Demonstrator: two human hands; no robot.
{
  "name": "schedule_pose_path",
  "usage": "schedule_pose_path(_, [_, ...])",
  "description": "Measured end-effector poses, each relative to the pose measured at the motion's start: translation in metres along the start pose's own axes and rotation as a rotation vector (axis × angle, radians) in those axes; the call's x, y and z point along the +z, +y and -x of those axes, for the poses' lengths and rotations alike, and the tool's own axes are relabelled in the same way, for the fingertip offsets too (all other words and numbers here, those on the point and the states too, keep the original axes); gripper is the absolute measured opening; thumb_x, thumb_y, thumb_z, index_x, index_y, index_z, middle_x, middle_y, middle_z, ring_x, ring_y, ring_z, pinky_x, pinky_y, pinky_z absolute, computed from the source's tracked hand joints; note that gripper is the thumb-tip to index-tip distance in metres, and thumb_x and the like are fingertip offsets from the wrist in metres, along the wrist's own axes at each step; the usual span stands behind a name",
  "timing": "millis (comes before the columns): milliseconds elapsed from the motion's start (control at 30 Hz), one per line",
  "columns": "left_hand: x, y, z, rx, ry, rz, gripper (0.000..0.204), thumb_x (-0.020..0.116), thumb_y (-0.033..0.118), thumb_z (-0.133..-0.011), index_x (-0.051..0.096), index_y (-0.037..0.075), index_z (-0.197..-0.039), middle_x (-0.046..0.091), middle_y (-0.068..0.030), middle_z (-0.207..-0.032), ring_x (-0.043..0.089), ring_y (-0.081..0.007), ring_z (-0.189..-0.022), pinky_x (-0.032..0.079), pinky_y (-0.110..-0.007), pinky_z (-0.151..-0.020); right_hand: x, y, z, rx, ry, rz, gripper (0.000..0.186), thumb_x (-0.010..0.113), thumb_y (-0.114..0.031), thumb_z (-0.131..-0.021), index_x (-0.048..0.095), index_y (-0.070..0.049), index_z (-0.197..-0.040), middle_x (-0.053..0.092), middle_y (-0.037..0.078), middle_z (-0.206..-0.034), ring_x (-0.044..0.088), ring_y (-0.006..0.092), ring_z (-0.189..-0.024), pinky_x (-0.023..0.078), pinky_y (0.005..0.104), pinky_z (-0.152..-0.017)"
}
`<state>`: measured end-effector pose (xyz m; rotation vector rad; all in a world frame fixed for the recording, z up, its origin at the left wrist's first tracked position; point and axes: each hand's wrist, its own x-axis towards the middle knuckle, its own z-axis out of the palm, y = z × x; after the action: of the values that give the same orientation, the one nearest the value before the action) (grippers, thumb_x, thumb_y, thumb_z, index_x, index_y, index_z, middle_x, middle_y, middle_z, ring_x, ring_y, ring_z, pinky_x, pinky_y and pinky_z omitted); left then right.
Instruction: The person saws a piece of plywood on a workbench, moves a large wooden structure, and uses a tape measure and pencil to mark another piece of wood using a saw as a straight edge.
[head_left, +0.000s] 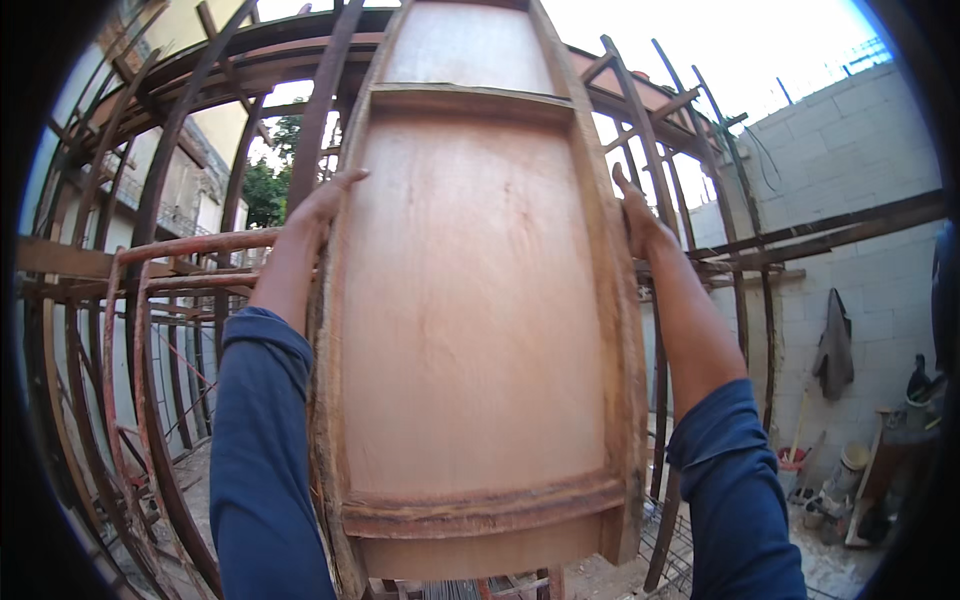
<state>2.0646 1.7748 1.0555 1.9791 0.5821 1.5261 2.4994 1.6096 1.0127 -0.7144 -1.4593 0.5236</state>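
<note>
We hold the plywood formwork panel point(470, 320) upright at arm's length, framed side toward us. Left hand point(325, 205) and right hand point(635, 215) clasp opposite edge battens, balancing it against the rusty steel props point(150, 330).

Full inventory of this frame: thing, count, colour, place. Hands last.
Framed plywood panel: one, pale orange-brown with darker wooden frame and crossbars, upright at centre, filling the middle of the view.
Scaffold poles: many, rusty brown, left, behind and above the panel.
Block wall: one, whitish grey, right.
Hanging cloth: one, grey-brown, on the block wall, right.
Buckets and clutter: several, mixed colours, on the ground lower right; too small to tell apart.
Tree: one, green, far left behind the poles.
Left hand: on the panel's left edge, blue sleeve.
Right hand: on the panel's right edge, blue sleeve.
</note>
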Motion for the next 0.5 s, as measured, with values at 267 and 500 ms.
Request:
schedule_pose_path(267, [-0.002,0.032,-0.033,0.030,0.242,-0.534,0.095,0.053,0.069,-0.080,0.034,0.002,-0.145,0.035,-0.0222,-0.148,0.032,-0.0318,-0.139,0.024,-0.048,-0.112,-0.064,0.181,0.107,0.267,0.098,0.072,0.103,0.019,-0.085,-0.080,0.026,-0.010,-0.150,0.037,0.026,-0.145,0.034,0.0405,-0.135,0.021,0.0558,-0.109])
schedule_pose_path(500, [-0.007,-0.007,0.003,0.213,0.262,-0.587,0.115,0.051,0.077,-0.077,0.020,-0.011,-0.145,0.023,-0.0295,-0.151,0.023,-0.0360,-0.142,0.021,-0.046,-0.115,-0.032,0.236,0.123,0.070,0.293,0.343,0.091,0.027,-0.077,-0.088,0.036,-0.007,-0.145,0.046,0.020,-0.136,0.043,0.0332,-0.125,0.032,0.0499,-0.102])
